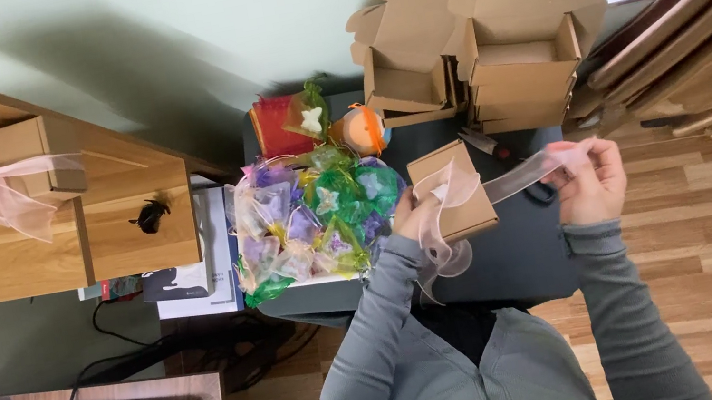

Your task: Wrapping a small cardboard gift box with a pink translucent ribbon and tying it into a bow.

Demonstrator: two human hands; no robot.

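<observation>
The left hand [417,215] presses against the near-left side of a small closed cardboard box [454,190], which rests on the dark counter [519,250] just in front of the person's grey-sleeved body; its grip is closed on the box together with the sheer pink ribbon [516,178] looped there. That ribbon runs from a loose loop hanging below the box, over the box top, and stretches taut to the right, where the right hand [590,180] is raised above the counter's right edge with its grip pinched shut on the ribbon's end. Dark scissor handles [542,192] show on the counter just under the stretched ribbon, partly hidden by the right hand. Left of the box, touching the left hand's side, lies a heap of coloured organza pouches [312,222] — green, purple, yellow and pink, some with pale star shapes inside. Behind the heap sit a red pouch [272,129] and an orange round thing [361,131], too blurred to tell what it is. At the far end of the counter stand open, empty cardboard boxes [486,53], flaps up. Well apart on the left, a wooden cabinet [26,245] carries a finished box tied with a pink bow [9,171].
</observation>
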